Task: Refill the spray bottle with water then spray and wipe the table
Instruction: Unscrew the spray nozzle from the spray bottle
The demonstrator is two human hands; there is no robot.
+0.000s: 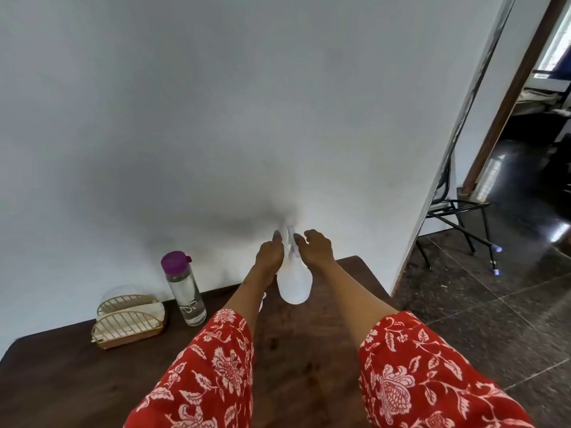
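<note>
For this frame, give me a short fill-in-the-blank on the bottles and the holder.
The clear glass water bottle has a ____ cap.
The white plastic spray bottle sits between both ____.
The gold wire napkin holder stands to the ____ of the water bottle.
All rest on a dark ____ table.

Missing: purple; hands; left; wooden

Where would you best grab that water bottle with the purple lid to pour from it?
Grip the clear middle of the water bottle, below the purple lid, coming from the right. It stands upright with straight round sides, the napkin holder crowds its left, and the wall is close behind.
</note>
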